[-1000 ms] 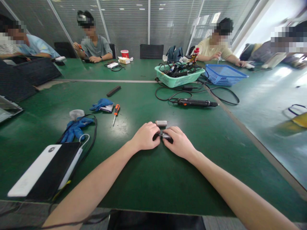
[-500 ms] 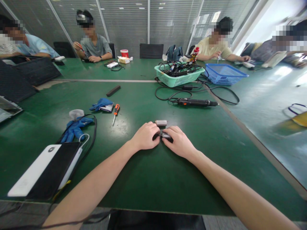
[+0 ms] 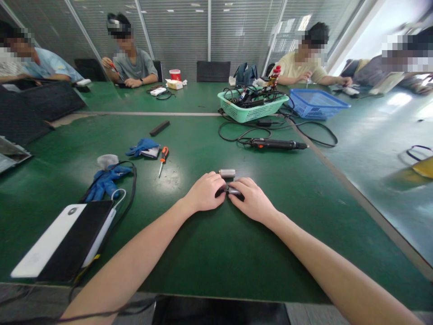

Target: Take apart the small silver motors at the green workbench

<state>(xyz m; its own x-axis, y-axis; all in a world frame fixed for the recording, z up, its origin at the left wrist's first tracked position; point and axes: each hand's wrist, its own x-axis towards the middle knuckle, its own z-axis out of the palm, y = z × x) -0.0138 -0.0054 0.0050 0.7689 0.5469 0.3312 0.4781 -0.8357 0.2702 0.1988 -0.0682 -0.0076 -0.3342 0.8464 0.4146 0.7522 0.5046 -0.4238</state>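
Note:
My left hand (image 3: 205, 192) is closed round a small black part (image 3: 220, 191), most of it hidden under the fingers. Facing it, my right hand (image 3: 253, 199) grips a small silver cylinder (image 3: 234, 191) that looks like a motor, its right end dark. The two held pieces meet end to end, low over the green table; whether they are joined I cannot tell. Just behind my fingertips lies a second silver motor-like cylinder (image 3: 227, 173) on its side, with a thin shaft at its right end.
To the left lie an orange-black screwdriver (image 3: 163, 160), blue gloves (image 3: 107, 181), a dark bar (image 3: 159, 128) and a white-and-black device (image 3: 64, 241) with cables. Farther off are a black electric screwdriver (image 3: 277, 144), a green basket (image 3: 248, 113) of tools and a blue basket (image 3: 316, 101). Several people sit around.

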